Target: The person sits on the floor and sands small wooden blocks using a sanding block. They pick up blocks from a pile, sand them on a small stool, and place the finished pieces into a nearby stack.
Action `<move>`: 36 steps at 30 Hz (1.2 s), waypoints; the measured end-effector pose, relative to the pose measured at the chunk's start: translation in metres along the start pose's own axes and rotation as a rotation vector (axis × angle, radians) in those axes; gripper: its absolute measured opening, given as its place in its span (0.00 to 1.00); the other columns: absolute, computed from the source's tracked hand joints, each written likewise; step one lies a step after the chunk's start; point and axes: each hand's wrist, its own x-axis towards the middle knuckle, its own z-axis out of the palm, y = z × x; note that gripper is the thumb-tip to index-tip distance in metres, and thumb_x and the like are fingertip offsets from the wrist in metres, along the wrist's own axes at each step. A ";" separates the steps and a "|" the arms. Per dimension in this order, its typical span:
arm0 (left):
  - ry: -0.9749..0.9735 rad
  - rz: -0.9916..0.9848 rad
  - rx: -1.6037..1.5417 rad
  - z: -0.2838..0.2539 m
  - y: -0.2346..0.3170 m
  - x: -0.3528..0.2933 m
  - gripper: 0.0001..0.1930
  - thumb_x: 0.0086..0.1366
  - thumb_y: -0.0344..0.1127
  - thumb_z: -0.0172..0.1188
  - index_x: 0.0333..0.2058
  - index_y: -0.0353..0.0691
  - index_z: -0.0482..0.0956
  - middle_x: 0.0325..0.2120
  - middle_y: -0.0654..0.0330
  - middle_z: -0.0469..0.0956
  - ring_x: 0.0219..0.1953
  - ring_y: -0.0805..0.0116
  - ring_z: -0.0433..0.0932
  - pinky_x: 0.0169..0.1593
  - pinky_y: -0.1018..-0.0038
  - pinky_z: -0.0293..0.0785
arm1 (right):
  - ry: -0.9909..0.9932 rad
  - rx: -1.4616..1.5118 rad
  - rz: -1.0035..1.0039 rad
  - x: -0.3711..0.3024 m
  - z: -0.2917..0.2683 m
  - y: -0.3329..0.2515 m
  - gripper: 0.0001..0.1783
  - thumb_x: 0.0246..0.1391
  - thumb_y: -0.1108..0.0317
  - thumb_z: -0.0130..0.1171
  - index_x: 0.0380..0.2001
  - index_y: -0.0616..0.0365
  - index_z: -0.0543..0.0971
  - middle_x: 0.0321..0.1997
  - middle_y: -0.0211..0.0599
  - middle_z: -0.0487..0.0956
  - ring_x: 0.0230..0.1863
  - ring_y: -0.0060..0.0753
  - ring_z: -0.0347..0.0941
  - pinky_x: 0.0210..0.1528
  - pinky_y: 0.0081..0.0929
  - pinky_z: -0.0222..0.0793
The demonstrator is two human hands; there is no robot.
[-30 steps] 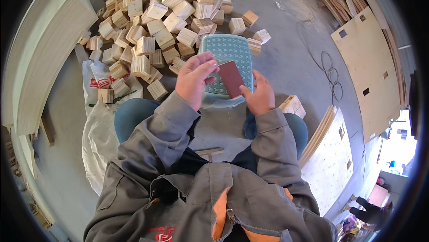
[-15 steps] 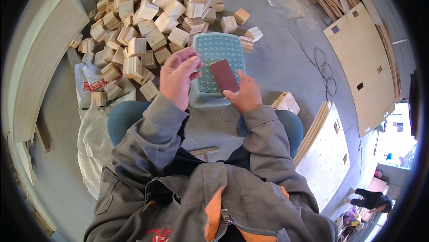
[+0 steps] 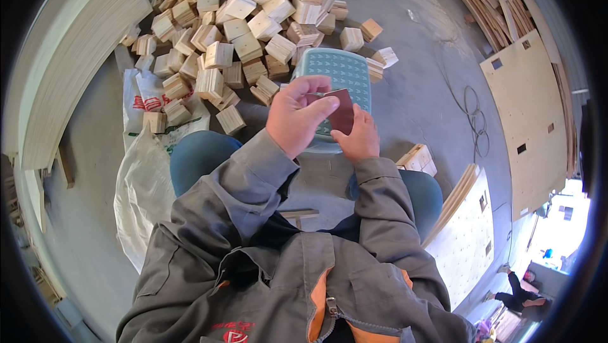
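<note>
A small reddish-brown rectangular sheet [image 3: 342,114], which looks like sandpaper, is held up between my hands over a pale blue-green plastic stool [image 3: 345,68]. My left hand [image 3: 296,116] is closed at the sheet's left edge, its thumb over the near face and its fingers curled at the top. Lower down on the opposite side, my right hand [image 3: 360,137] grips the sheet between thumb and fingers. The sheet looks slightly bent; its left end is partly hidden by my left hand. The stool stands between my knees, its textured top partly covered by my hands.
Beyond the stool lies a heap of wooden blocks [image 3: 247,33]. White woven sacks [image 3: 142,178] lie by my left knee. Near my right knee are a wooden block [image 3: 418,159] and leaning panels [image 3: 465,235]. A thin cable [image 3: 472,112] coils on the floor. Another person [image 3: 522,299] is at far right.
My left hand has moved right and down to the sheet and closed on its left edge. The sheet has tilted up from over the stool. The whole view has shifted a little.
</note>
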 end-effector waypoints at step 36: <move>0.264 -0.487 1.499 -0.317 -0.188 0.015 0.59 0.43 0.36 0.82 0.76 0.47 0.62 0.75 0.46 0.62 0.76 0.40 0.62 0.76 0.55 0.67 | 0.221 0.105 -0.187 0.028 0.048 0.006 0.42 0.49 0.68 0.79 0.64 0.65 0.67 0.69 0.61 0.70 0.70 0.66 0.67 0.72 0.54 0.66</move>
